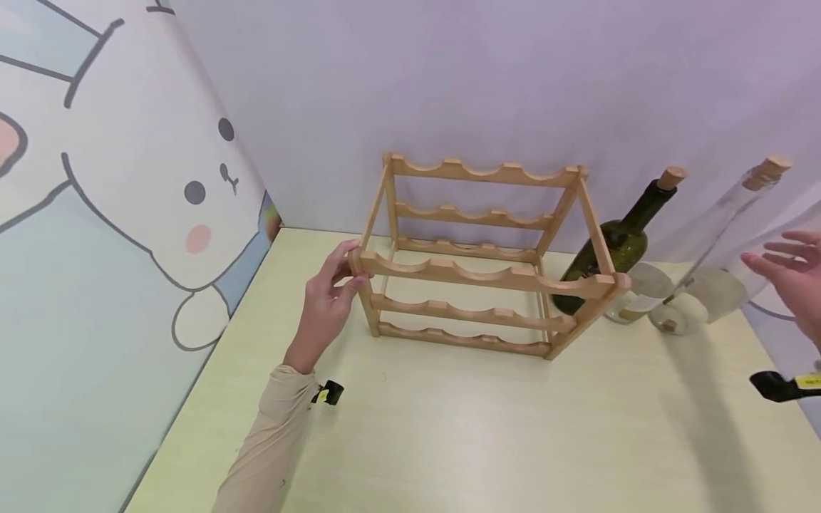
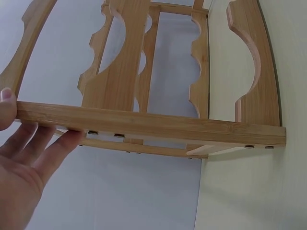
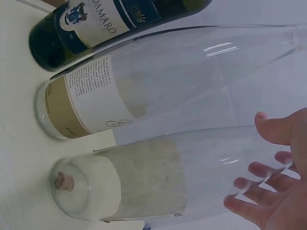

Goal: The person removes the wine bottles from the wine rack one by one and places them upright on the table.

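A light wooden wine rack [image 1: 477, 274] with scalloped rails stands upright on the table. My left hand [image 1: 330, 303] holds its near left upper corner, thumb on one side of the post and fingers on the other; the left wrist view shows the same grip on the wooden post [image 2: 144, 125]. My right hand [image 1: 795, 278] is at the far right, its fingers spread and slightly bent. In the right wrist view it is beside the upper part of a clear bottle [image 3: 148, 177] with a pale label. I cannot tell whether it touches the glass.
A dark green corked bottle [image 1: 625, 239] stands just right of the rack. Beside it is another clear bottle [image 3: 91, 100] with a white and tan label. A pale wall [image 1: 474, 85] runs behind, and a wall with a cartoon drawing [image 1: 160, 178] borders the table's left.
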`<act>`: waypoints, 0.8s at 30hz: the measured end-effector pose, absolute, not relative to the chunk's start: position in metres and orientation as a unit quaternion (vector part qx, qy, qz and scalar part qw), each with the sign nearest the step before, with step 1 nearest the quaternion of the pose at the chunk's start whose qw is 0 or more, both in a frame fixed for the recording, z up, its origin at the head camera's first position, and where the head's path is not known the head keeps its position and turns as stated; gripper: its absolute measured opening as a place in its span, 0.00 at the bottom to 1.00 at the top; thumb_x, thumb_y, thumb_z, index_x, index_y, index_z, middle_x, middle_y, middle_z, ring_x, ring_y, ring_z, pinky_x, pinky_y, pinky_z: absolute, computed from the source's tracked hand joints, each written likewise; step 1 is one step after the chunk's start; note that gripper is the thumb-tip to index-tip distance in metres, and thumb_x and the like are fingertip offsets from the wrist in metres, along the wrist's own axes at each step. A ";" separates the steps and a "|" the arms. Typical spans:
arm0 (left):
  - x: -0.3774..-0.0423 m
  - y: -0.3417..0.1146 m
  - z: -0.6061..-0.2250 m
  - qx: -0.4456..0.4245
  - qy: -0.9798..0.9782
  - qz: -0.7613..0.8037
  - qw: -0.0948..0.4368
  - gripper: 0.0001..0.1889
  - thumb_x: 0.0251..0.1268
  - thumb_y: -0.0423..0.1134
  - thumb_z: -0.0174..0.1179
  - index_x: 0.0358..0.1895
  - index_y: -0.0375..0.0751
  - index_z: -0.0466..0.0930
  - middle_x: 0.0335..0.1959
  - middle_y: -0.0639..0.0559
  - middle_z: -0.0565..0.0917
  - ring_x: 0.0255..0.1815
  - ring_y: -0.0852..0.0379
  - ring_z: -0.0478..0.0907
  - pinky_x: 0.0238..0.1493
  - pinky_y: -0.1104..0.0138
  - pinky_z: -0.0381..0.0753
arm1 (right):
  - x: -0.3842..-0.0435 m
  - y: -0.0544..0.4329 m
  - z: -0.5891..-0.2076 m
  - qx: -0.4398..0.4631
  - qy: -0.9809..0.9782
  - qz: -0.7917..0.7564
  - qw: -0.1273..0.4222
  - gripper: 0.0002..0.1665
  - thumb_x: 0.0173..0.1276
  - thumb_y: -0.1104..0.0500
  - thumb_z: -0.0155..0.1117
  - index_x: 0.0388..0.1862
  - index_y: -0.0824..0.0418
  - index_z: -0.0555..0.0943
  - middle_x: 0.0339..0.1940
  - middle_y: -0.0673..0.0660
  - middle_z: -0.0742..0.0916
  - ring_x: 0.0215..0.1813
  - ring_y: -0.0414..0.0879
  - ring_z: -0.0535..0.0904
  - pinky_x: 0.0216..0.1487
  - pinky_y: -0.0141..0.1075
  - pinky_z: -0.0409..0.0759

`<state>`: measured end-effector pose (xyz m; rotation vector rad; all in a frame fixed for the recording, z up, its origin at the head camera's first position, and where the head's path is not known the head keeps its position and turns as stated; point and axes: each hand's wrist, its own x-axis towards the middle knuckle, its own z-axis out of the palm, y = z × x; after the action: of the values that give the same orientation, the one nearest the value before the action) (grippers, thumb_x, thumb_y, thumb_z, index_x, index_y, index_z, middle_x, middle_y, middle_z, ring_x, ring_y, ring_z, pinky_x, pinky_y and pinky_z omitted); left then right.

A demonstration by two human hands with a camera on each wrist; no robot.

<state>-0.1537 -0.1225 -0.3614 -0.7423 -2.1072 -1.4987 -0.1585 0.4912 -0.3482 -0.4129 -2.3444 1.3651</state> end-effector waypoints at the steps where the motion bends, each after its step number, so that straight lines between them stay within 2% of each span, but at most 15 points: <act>1: -0.153 -0.123 -0.361 -0.270 -0.765 -0.540 0.224 0.27 0.57 0.17 0.57 0.62 0.28 0.64 0.44 0.36 0.77 0.41 0.42 0.80 0.41 0.62 0.84 | -0.157 0.490 -0.349 -0.154 -0.839 0.481 0.202 0.32 0.66 0.62 0.62 0.65 0.42 0.63 0.46 0.30 0.74 0.50 0.23 0.71 0.42 0.11 0.66; 4: -0.158 -0.128 -0.369 -0.271 -0.769 -0.534 0.223 0.29 0.57 0.17 0.57 0.64 0.30 0.64 0.47 0.36 0.77 0.43 0.43 0.80 0.43 0.65 0.83 | -0.153 0.486 -0.351 -0.178 -0.853 0.443 0.209 0.39 0.66 0.59 0.61 0.72 0.46 0.57 0.50 0.30 0.70 0.58 0.25 0.66 0.49 0.11 0.63; 6: -0.161 -0.133 -0.375 -0.265 -0.777 -0.525 0.224 0.30 0.58 0.19 0.58 0.65 0.33 0.64 0.48 0.38 0.78 0.45 0.45 0.80 0.42 0.66 0.83 | -0.151 0.484 -0.351 -0.187 -0.846 0.447 0.222 0.37 0.66 0.59 0.62 0.71 0.45 0.59 0.49 0.30 0.71 0.58 0.27 0.67 0.50 0.13 0.65; 9: -0.162 -0.139 -0.380 -0.249 -0.791 -0.508 0.232 0.31 0.59 0.23 0.60 0.67 0.40 0.66 0.49 0.42 0.81 0.47 0.48 0.80 0.39 0.68 0.84 | -0.147 0.480 -0.347 -0.197 -0.823 0.482 0.228 0.34 0.65 0.61 0.63 0.67 0.44 0.63 0.47 0.32 0.72 0.54 0.28 0.69 0.47 0.14 0.68; 12: -0.158 -0.142 -0.376 -0.236 -0.802 -0.491 0.245 0.30 0.60 0.24 0.60 0.67 0.41 0.67 0.49 0.43 0.82 0.49 0.49 0.80 0.37 0.68 0.84 | -0.140 0.472 -0.341 -0.200 -0.769 0.556 0.242 0.30 0.63 0.67 0.64 0.60 0.46 0.68 0.46 0.37 0.75 0.48 0.29 0.72 0.40 0.12 0.71; 18: -0.156 -0.146 -0.375 -0.213 -0.806 -0.484 0.267 0.25 0.62 0.23 0.58 0.64 0.35 0.71 0.51 0.40 0.81 0.53 0.46 0.78 0.41 0.55 0.84 | -0.122 0.464 -0.344 -0.212 -0.727 0.605 0.247 0.24 0.63 0.64 0.65 0.55 0.47 0.72 0.45 0.39 0.76 0.40 0.27 0.75 0.33 0.13 0.73; 24: -0.159 -0.153 -0.387 -0.194 -0.809 -0.476 0.285 0.26 0.61 0.26 0.61 0.64 0.40 0.72 0.59 0.47 0.77 0.59 0.49 0.73 0.48 0.47 0.79 | -0.099 0.450 -0.350 -0.129 -0.637 0.717 0.254 0.18 0.62 0.68 0.64 0.49 0.56 0.74 0.43 0.47 0.80 0.31 0.33 0.83 0.31 0.20 0.79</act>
<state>-0.1591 -0.1534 -0.3874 -0.5177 -2.1641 -1.2737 -0.0991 0.4501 -0.3497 -0.3504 -1.7301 1.9478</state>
